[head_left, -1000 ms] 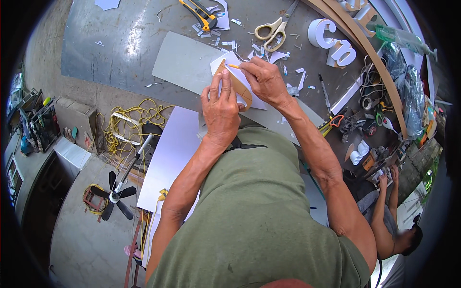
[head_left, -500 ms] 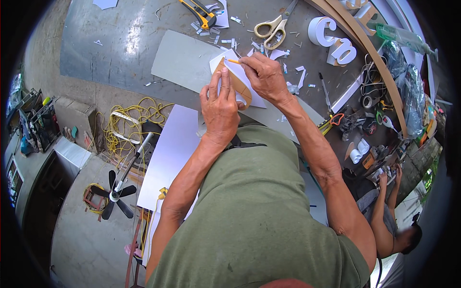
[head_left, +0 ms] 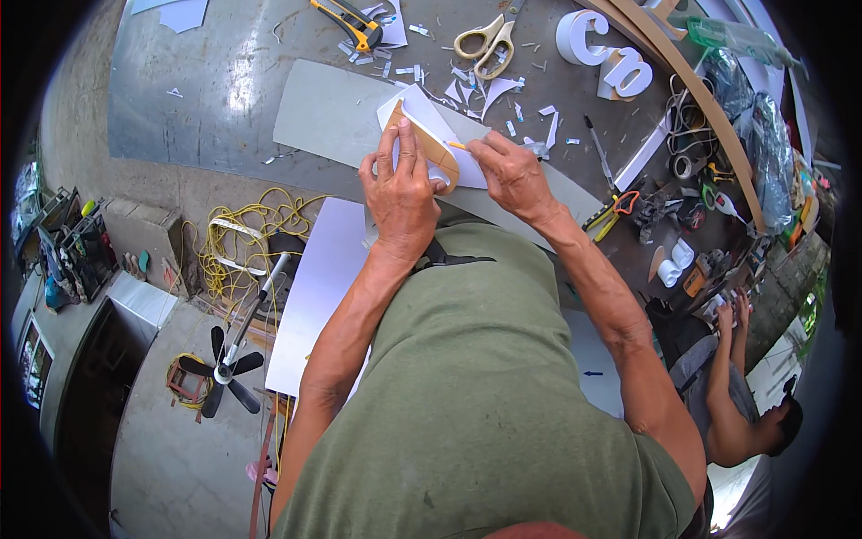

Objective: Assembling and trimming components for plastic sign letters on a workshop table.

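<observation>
My left hand [head_left: 401, 199] lies with fingers stretched over a brown, curved, letter-like piece [head_left: 437, 151], pressing it onto a white sheet [head_left: 426, 110]. Some of the piece is hidden under the fingers. In my right hand [head_left: 516, 175] is a slim yellow pencil-like tool [head_left: 457, 145], pinched between thumb and fingers. Its tip points left, close to the brown piece's right edge; whether it touches the sheet I cannot tell. The sheet rests on a long grey board [head_left: 332, 112] on the metal table.
Beyond my hands lie cream-handled scissors [head_left: 492, 45], a yellow cutter knife [head_left: 359, 29] and white scraps. White letters [head_left: 626, 74] stand far right, beside a curved brown strip [head_left: 718, 126]. A black pen [head_left: 597, 148] lies right. Another person [head_left: 732, 386] works at lower right.
My right hand has moved down and to the right, bringing the yellow tool from near the brown piece's top tip to lower along its right side. My left hand keeps pressing the piece.
</observation>
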Demonstrator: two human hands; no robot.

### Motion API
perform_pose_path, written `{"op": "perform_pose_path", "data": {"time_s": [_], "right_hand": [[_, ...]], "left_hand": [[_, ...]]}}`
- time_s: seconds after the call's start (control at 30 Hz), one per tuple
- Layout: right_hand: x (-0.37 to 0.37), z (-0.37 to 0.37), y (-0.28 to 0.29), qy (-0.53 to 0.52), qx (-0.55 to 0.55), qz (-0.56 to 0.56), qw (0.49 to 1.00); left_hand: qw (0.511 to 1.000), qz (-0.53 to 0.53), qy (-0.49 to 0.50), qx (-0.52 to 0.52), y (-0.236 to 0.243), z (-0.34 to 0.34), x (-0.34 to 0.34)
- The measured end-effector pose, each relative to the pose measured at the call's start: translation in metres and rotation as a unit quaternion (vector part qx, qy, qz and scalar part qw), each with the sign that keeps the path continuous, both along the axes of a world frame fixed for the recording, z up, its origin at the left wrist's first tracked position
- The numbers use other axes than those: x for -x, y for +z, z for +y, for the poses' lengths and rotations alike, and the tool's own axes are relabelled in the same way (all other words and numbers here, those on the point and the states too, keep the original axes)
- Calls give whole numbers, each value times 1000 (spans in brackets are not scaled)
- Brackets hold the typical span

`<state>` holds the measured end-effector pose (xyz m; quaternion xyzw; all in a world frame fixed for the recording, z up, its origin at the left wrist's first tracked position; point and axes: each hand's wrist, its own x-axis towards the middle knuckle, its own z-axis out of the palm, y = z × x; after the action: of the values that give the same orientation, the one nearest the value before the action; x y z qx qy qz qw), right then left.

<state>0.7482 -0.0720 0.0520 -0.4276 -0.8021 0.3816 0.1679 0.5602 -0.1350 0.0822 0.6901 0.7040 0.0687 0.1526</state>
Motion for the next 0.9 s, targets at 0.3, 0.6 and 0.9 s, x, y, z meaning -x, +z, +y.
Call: {"op": "perform_pose_path", "data": {"time_s": [0.3,0.6,0.9], "right_hand": [[-7,-64,-1,-119,-6,3,993],[6,-37,5,-165,-30,59,984],[41,21,-28,-50,-52,35,997]], "left_hand": [[999,37,-32,-1,-2,-2,2],[998,45,-48,-19,-3,1,3],[995,70,-65,-10,-3,3,0]]}}
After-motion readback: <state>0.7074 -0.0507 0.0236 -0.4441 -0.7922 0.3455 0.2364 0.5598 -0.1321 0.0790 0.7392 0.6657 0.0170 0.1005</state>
